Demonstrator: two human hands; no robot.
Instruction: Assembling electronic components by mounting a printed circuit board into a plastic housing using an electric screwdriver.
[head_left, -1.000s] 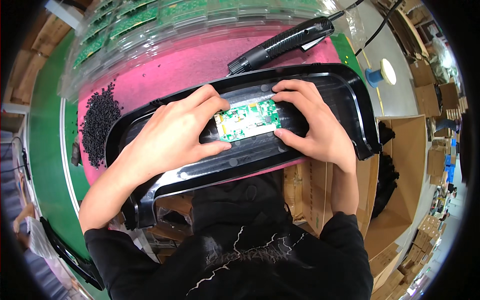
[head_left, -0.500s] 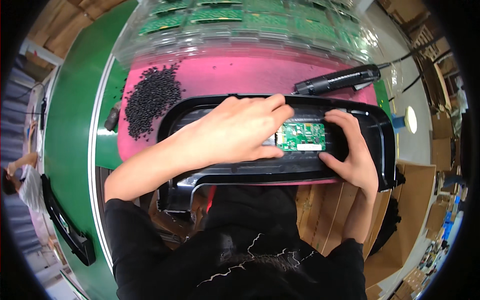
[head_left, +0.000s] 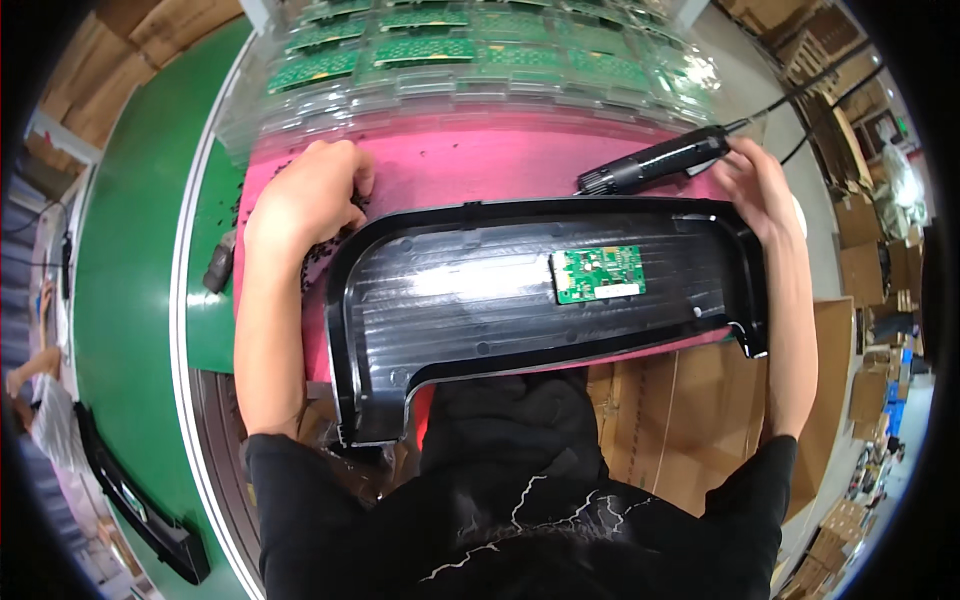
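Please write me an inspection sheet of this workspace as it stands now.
Surface: pink mat on green bench.
Job's things: black plastic housing lying flat, green circuit board seated inside; black electric screwdriver behind it.
Clutter: small black screws; clear trays of green boards.
Hands: left hand on the screws; right hand at the screwdriver.
Cables: black cables from the screwdriver.
Surroundings: cardboard boxes.

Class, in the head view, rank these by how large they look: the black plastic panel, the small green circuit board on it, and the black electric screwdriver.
1. black plastic panel
2. black electric screwdriver
3. small green circuit board, though it looks close in length to the screwdriver's visible part.
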